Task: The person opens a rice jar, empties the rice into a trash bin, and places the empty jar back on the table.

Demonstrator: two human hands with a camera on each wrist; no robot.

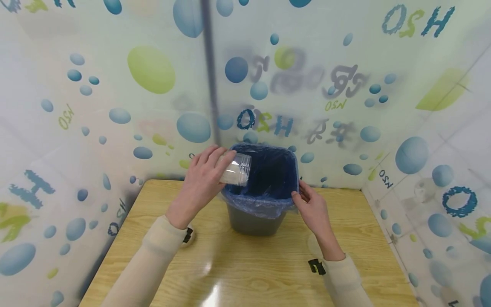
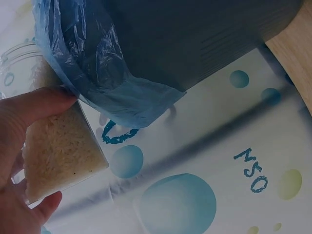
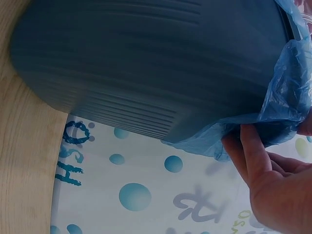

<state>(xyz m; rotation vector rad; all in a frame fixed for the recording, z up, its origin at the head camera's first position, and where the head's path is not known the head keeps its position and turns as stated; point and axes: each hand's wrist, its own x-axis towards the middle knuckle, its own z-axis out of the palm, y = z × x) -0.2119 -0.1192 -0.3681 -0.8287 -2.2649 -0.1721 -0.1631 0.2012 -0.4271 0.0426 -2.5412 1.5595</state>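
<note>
Cream sleeves (image 1: 161,243) lead in over a wood-grain surface (image 1: 245,273), where a dark gray bin (image 1: 253,221) stands lined with a translucent blue bag (image 1: 264,207). Left hand (image 1: 205,179), fingers curled round one side and thumb round the other, grips a clear jar (image 1: 241,169) of rice-like grains (image 2: 63,146), tilted with its mouth at the left part of the bin's opening. Right hand (image 1: 314,209) pinches the bag's folded edge between thumb and fingers at the bin's right rim. Blue and green dots cover the backdrop (image 1: 238,94) behind, printed with large lettering that reads "O", a green 2-like figure and "H", and smaller letters resembling "NSO" near the left hand.
</note>
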